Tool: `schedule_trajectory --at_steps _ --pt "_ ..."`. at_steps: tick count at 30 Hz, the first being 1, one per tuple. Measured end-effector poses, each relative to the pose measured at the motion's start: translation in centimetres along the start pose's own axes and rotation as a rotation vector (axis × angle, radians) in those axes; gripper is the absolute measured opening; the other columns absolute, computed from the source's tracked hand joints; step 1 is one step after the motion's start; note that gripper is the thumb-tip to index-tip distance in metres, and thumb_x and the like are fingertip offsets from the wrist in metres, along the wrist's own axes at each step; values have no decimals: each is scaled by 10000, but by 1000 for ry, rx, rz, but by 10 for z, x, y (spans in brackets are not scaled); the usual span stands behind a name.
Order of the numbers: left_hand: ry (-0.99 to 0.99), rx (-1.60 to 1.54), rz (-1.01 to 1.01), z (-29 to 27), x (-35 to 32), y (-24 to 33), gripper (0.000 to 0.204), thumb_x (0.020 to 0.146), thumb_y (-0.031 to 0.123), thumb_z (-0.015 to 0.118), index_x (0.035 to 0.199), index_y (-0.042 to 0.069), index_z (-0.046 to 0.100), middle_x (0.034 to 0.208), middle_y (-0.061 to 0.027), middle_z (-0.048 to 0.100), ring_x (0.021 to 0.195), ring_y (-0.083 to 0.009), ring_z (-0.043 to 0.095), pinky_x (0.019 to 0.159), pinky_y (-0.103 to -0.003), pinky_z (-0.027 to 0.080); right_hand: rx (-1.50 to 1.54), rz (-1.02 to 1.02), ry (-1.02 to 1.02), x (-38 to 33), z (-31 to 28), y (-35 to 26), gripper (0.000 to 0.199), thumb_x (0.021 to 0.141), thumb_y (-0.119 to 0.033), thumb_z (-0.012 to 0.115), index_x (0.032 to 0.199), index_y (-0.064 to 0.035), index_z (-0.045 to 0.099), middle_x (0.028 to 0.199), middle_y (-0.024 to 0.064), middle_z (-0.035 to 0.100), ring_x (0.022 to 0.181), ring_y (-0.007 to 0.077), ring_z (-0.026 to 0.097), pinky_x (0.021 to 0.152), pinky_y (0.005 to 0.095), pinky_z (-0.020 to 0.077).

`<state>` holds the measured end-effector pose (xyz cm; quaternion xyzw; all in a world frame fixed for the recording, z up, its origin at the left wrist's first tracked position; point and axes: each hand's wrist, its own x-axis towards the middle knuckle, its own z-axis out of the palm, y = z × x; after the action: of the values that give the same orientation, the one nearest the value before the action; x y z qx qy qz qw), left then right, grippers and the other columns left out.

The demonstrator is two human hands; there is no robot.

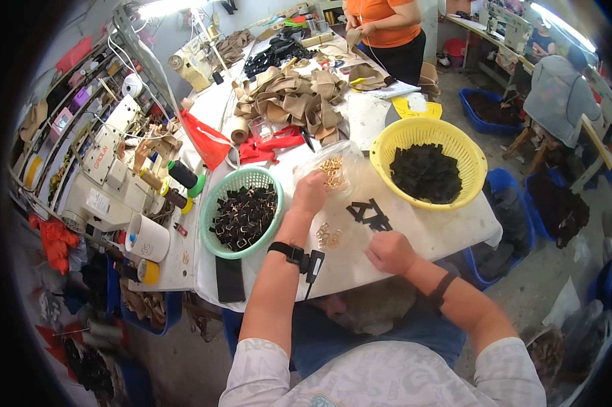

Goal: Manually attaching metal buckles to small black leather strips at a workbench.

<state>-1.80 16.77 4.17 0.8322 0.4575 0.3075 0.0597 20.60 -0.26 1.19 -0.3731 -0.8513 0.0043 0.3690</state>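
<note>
Closest, right hand [389, 252] is fisted beside loose black straps [370, 216] while left hand [310, 192] pinches into the ring bag [333, 166]; green basket [243, 211] holds many finished pieces, yellow basket [428, 163] still heaped.

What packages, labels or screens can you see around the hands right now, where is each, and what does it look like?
Clear plastic bag: on the table under the left hand, crumpled, holding gold-coloured metal rings.
Label: on the cream sewing machine at the far left, small pale rectangle.
Dark phone: flat by the near table edge, below the green basket, screen off.
Right hand: closed by the black strips, touching no package.
</note>
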Motion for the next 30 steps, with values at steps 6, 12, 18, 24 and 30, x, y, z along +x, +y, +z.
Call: schedule_trajectory --at_steps 6,12,18,24,30 --pt "-26 211 -81 11 15 -16 322 785 83 630 1104 50 662 1169 -169 635 1086 -360 581 941 -455 477 2 15 -15 0 5 0 256 801 -204 690 627 -90 540 602 77 524 564 282 569 515 401 466" --pt "-93 233 -331 5 18 0 686 711 222 747 1349 116 520 1382 -124 504 1313 -380 407 1020 -632 354 8 35 -22 1 5 0 257 804 -197 688 627 -85 540 607 77 532 565 281 572 519 401 469" --pt "-401 250 -300 -3 29 15 583 775 322 677 1310 112 579 1377 -189 516 1333 -353 417 1049 -663 290 22 66 -29 0 2 3 246 805 -187 681 635 -82 539 614 79 534 575 282 579 528 401 473" --pt "-23 -58 -35 34 24 -7 411 893 275 567 1207 16 622 1166 -231 631 1132 -377 579 1011 -430 417 33 54 -25 2 5 0 241 800 -186 682 641 -76 536 620 82 533 583 285 583 537 399 475" --pt "-28 -248 -360 7 37 -4 443 953 317 496 1240 -3 604 1225 -262 610 1111 -375 599 961 -425 452 29 59 -17 0 3 2 239 796 -183 682 645 -73 532 627 86 533 595 289 589 543 399 477"
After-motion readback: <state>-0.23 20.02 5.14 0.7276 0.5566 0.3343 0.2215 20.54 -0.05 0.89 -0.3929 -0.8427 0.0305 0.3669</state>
